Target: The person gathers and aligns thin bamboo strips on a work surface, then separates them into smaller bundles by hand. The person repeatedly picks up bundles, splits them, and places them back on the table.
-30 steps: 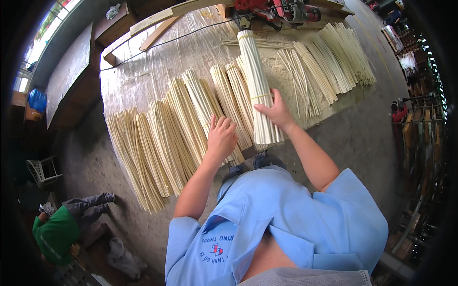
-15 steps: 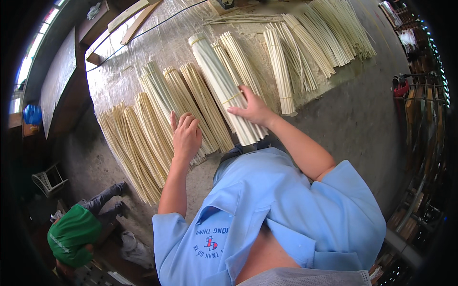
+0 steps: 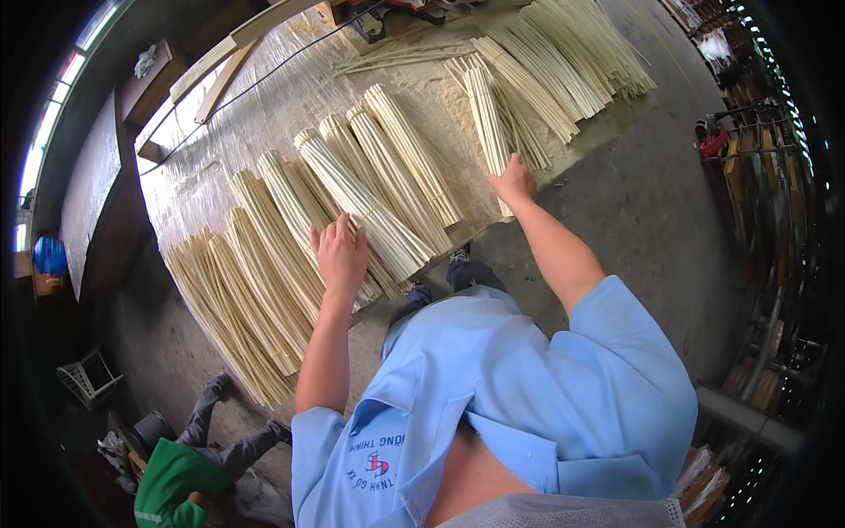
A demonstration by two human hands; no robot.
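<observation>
Bundles of long, thin, pale sticks lie side by side on a table. My right hand (image 3: 515, 182) has its fingers closed around the near end of a tied stick bundle (image 3: 486, 110) right of the middle. My left hand (image 3: 341, 255) rests, fingers spread, at a bundle (image 3: 289, 195) in the left group and grips nothing. Just right of it lies a whiter, thicker bundle (image 3: 356, 202) tied with a band. Two or more bundles, among them a banded bundle (image 3: 414, 154), lie between my hands.
Loose sticks (image 3: 524, 132) and fanned-out stick piles (image 3: 581, 57) lie at the table's far right. Wooden bars (image 3: 231, 75) and a dark cord cross the far left. A person in green (image 3: 180, 480) is at the lower left. Racks (image 3: 766, 167) stand at the right.
My right hand has let go of the thick whitish bundle, which now lies among the others, and has moved right onto another bundle. My left hand stays on the left group.
</observation>
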